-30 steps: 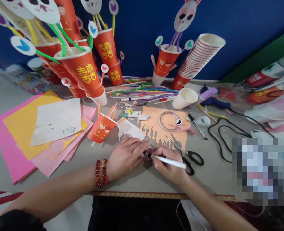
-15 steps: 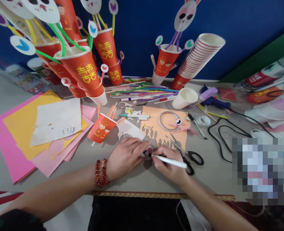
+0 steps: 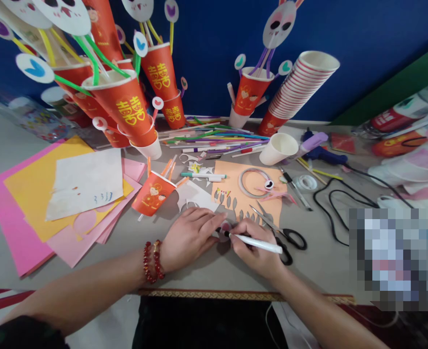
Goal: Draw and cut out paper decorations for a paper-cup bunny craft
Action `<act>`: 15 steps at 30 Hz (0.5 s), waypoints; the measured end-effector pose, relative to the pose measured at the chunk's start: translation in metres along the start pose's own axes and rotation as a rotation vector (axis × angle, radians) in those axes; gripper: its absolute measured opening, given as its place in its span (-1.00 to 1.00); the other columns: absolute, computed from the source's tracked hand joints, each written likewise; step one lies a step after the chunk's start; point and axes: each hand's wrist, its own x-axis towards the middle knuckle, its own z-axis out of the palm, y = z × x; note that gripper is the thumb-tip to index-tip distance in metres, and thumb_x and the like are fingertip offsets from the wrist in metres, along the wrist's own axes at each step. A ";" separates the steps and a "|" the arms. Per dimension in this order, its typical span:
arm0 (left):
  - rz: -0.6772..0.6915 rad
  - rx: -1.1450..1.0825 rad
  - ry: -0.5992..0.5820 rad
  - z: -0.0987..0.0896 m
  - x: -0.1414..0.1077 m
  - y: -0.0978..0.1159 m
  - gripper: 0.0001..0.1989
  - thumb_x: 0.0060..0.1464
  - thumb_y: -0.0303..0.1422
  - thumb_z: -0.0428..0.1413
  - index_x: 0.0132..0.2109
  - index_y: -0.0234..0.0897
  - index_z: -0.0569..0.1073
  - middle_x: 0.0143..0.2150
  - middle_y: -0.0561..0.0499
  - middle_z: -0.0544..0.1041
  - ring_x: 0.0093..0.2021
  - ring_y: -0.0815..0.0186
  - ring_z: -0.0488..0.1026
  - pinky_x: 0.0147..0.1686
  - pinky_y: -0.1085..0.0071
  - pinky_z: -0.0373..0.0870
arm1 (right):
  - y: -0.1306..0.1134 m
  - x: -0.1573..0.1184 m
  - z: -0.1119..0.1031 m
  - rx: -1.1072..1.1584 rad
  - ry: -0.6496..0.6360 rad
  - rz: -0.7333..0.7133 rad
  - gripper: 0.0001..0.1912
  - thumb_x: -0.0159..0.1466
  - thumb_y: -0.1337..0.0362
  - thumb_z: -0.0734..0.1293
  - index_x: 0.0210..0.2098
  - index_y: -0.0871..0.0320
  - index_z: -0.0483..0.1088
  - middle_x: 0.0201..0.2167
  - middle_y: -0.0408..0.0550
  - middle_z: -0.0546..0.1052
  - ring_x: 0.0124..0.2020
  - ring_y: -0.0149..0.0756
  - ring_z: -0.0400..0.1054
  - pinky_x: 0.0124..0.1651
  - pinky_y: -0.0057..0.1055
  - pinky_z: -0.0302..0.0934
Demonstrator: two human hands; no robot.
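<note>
My right hand point(image 3: 255, 247) grips a white marker point(image 3: 259, 243), its dark tip resting on a small round paper piece point(image 3: 224, 232) with dark and pinkish marks. From the left, my left hand point(image 3: 190, 237) presses on the edge of that piece with its fingers together; the hands partly cover it. Beyond my left hand lie white paper scraps point(image 3: 195, 195). Black-handled scissors point(image 3: 290, 237) lie just past my right hand, their blades over a peach sheet point(image 3: 228, 174) with leaf-shaped holes.
An orange cup with straws point(image 3: 154, 194) stands behind my left hand, coloured paper sheets point(image 3: 28, 213) at left. Decorated red cups point(image 3: 127, 106), a cup stack point(image 3: 304, 87), a white cup point(image 3: 278, 148) and straws stand or lie behind. A black cable point(image 3: 321, 208) curls at right.
</note>
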 end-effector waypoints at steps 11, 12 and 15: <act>0.003 0.005 0.009 0.000 0.000 0.000 -0.55 0.24 -0.34 0.06 0.23 -0.33 0.21 -0.06 -0.17 0.53 -0.01 0.13 0.44 -0.04 0.15 0.35 | -0.001 0.001 0.000 0.002 0.005 0.002 -0.88 0.20 0.38 0.27 -0.46 0.08 0.27 -0.62 -0.24 0.38 -0.64 -0.42 0.24 -0.52 -0.48 0.16; 0.003 0.005 0.011 0.000 0.000 0.000 -0.55 0.25 -0.33 0.06 0.22 -0.34 0.21 -0.06 -0.17 0.53 -0.01 0.12 0.44 -0.04 0.15 0.35 | -0.001 0.001 0.000 -0.004 -0.004 0.001 -0.88 0.19 0.38 0.27 -0.45 0.08 0.27 -0.62 -0.24 0.39 -0.63 -0.42 0.26 -0.52 -0.48 0.17; 0.002 0.005 0.004 0.000 0.000 0.000 -0.55 0.25 -0.33 0.05 0.23 -0.33 0.20 -0.06 -0.18 0.53 -0.01 0.12 0.43 -0.05 0.14 0.35 | 0.000 0.000 0.000 -0.014 -0.015 0.001 -0.89 0.19 0.38 0.27 -0.45 0.08 0.29 -0.60 -0.22 0.42 -0.62 -0.41 0.29 -0.51 -0.48 0.17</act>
